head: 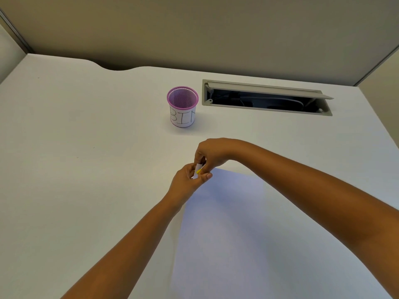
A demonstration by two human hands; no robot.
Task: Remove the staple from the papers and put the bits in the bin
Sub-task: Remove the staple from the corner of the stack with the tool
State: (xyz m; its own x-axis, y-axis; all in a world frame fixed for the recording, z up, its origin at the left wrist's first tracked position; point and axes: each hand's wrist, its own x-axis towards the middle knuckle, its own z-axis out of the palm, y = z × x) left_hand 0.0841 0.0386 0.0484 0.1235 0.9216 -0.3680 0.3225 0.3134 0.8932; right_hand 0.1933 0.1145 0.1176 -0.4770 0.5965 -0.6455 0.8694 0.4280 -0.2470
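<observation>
papers at table's near edge, far corner lifted and pinched by left hand and right hand; staple hidden, apparently not out; bin awaits bits.

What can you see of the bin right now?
The bin is a small round cup of pink-purple wire mesh with a solid rim, wrapped low down in a white paper label hand-lettered "BIN". It stands upright on the white desk, just left of the open cable hatch and beyond both hands. Nothing touches it. What shows of its inside looks empty; the bottom is out of sight.
</observation>
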